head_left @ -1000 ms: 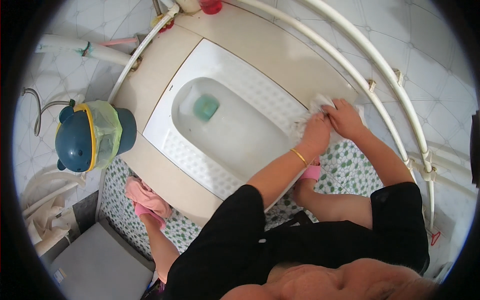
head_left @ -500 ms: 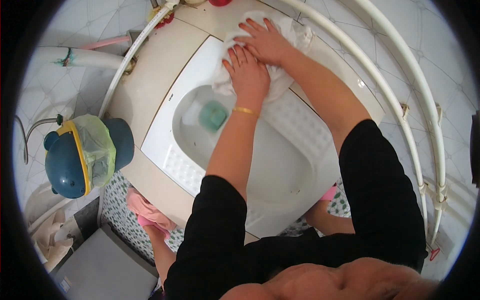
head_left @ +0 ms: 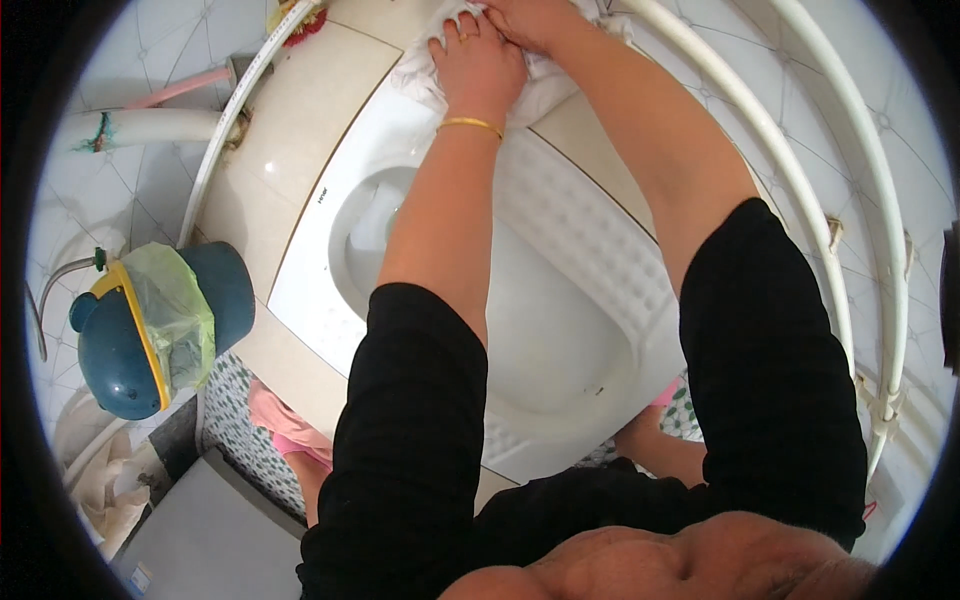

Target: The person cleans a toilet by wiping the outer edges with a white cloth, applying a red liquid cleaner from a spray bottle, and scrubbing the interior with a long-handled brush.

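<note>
A white cloth (head_left: 418, 78) lies bunched on the far end of a white squat toilet (head_left: 600, 265) and the tiled ledge behind it. My left hand (head_left: 482, 68), with a gold bracelet at its wrist, presses on the cloth with fingers spread flat. Right beside it, my right hand (head_left: 540, 20) also rests on the cloth; its thumb side is near my left hand, and the upper picture edge cuts off part of it. Both hands look open. My left forearm crosses the toilet bowl and hides most of its far part.
At the left stands a dark blue bin (head_left: 225, 300) with a yellow-rimmed lid and a green bag. White pipes (head_left: 770, 180) curve along the right wall. A grey box (head_left: 215, 530) is at the lower left, near pink cloth (head_left: 285, 415) on the patterned floor.
My hands and the cloth have shifted up in the view, taking part of my right hand out of the picture. The green block in the bowl is now almost wholly hidden by my left forearm.
</note>
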Demonstrator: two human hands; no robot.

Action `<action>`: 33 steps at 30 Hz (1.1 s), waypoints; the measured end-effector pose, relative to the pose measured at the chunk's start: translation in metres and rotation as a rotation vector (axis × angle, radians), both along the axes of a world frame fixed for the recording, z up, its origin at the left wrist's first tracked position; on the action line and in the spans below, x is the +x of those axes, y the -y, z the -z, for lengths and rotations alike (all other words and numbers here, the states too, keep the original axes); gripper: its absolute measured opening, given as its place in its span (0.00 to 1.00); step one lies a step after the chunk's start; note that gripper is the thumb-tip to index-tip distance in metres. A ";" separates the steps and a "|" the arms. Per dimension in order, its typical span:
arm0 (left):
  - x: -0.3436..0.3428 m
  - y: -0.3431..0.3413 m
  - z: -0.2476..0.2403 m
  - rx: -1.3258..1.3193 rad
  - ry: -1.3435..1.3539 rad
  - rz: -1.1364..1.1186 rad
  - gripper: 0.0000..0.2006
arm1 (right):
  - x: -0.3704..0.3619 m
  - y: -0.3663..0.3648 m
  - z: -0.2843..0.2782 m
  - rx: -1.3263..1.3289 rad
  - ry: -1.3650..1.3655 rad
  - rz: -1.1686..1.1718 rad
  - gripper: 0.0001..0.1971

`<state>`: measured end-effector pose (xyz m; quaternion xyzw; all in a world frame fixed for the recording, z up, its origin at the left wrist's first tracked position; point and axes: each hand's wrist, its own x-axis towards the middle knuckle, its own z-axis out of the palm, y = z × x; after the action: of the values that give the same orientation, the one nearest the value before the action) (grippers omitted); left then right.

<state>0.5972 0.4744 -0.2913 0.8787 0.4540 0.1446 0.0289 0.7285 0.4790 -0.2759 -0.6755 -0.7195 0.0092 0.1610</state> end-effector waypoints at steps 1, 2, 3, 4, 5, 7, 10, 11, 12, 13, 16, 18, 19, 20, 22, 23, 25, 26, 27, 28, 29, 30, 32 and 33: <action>0.001 0.010 -0.001 0.004 0.002 0.003 0.26 | 0.002 0.012 0.002 0.023 0.009 0.001 0.18; 0.004 0.026 0.000 0.018 -0.019 0.013 0.27 | 0.006 0.028 0.004 0.026 0.011 0.005 0.18; 0.008 0.044 -0.002 0.036 -0.036 0.021 0.28 | 0.012 0.048 0.005 -0.012 -0.018 0.030 0.19; 0.016 0.064 -0.006 0.039 -0.027 0.029 0.28 | 0.022 0.070 0.006 -0.052 -0.045 0.063 0.19; 0.024 0.087 -0.011 -0.001 -0.036 0.065 0.29 | 0.033 0.094 0.008 0.006 -0.022 0.062 0.19; 0.036 0.133 -0.017 -0.046 -0.042 0.114 0.30 | 0.047 0.150 0.006 0.058 0.005 0.074 0.19; 0.043 0.206 -0.019 -0.129 -0.037 0.239 0.30 | 0.049 0.244 -0.005 0.039 0.056 0.181 0.20; 0.044 0.231 -0.017 -0.154 -0.013 0.289 0.30 | 0.048 0.272 -0.007 -0.001 0.113 0.225 0.21; 0.046 0.255 -0.020 -0.172 0.018 0.344 0.30 | 0.049 0.302 -0.014 -0.034 0.178 0.273 0.21; 0.047 0.279 -0.020 -0.180 0.019 0.353 0.30 | 0.050 0.329 -0.017 -0.040 0.174 0.287 0.22; 0.043 0.341 -0.022 -0.231 0.067 0.461 0.28 | 0.046 0.400 -0.018 -0.038 0.194 0.331 0.22; 0.032 0.371 -0.022 -0.245 0.127 0.485 0.26 | 0.034 0.429 -0.022 -0.101 0.159 0.327 0.22; 0.023 0.380 -0.024 -0.226 0.147 0.499 0.25 | 0.028 0.441 -0.029 -0.136 0.127 0.320 0.22; 0.015 0.389 -0.026 -0.225 0.148 0.506 0.25 | 0.023 0.453 -0.032 -0.134 0.128 0.327 0.22; -0.004 0.406 -0.031 -0.257 0.106 0.573 0.25 | 0.012 0.472 -0.029 -0.170 0.012 0.285 0.23; -0.015 0.416 -0.024 -0.174 0.098 0.579 0.25 | 0.006 0.480 -0.027 -0.187 -0.032 0.281 0.23; -0.027 0.422 -0.025 -0.217 0.108 0.589 0.25 | -0.003 0.488 -0.026 -0.177 -0.137 0.231 0.23; -0.028 0.422 -0.024 -0.262 0.117 0.593 0.25 | -0.003 0.489 -0.025 -0.152 -0.198 0.188 0.23; -0.028 0.417 -0.020 -0.238 0.088 0.583 0.25 | 0.000 0.479 -0.032 -0.169 -0.225 0.133 0.22; -0.019 0.412 -0.024 -0.244 0.083 0.588 0.25 | 0.009 0.470 -0.030 -0.173 -0.231 0.139 0.22; -0.006 0.403 -0.028 -0.287 0.101 0.554 0.25 | 0.022 0.458 -0.026 -0.144 -0.150 0.149 0.21; 0.008 0.395 -0.032 -0.337 0.118 0.517 0.25 | 0.034 0.448 -0.020 -0.123 -0.072 0.158 0.21; 0.038 0.369 -0.026 -0.244 0.120 0.483 0.24 | 0.052 0.422 -0.012 -0.076 0.007 0.221 0.21; 0.051 0.359 -0.023 -0.253 0.117 0.476 0.24 | 0.061 0.411 -0.009 -0.064 0.033 0.241 0.21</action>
<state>0.6481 0.1159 -0.2681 0.9402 0.2469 0.1264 0.1980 0.7897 0.0681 -0.2667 -0.7619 -0.6350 0.0017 0.1277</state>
